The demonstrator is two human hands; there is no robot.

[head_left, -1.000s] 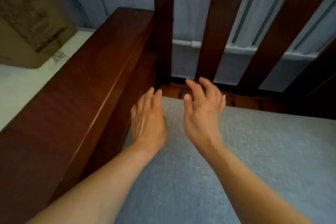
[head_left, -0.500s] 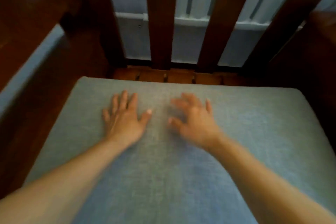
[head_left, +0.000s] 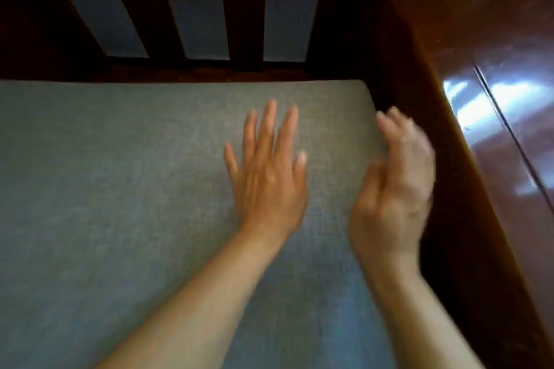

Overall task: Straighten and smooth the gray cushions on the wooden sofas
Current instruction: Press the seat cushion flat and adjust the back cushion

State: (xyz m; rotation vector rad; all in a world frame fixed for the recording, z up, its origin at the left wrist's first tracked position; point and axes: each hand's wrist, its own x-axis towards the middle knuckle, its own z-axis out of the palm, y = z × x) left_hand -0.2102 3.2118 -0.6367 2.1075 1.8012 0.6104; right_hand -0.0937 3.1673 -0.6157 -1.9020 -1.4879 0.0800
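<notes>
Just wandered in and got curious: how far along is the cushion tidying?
Done, by the look of it: the gray cushion lies flat and unwrinkled against the slatted backrest. In hand: the left hand rests flat on it, while the blurred right hand is at its right edge beside the armrest. Left: other cushions are out of view, so I cannot tell.

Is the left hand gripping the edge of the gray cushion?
No, the left hand lies flat with straight fingers on top of the gray cushion.

The flat gray seat cushion [head_left: 120, 189] is matt woven cloth with a coarse weave. The dark reddish wooden sofa armrest [head_left: 494, 99] at its right edge is smooth and glossy.
</notes>
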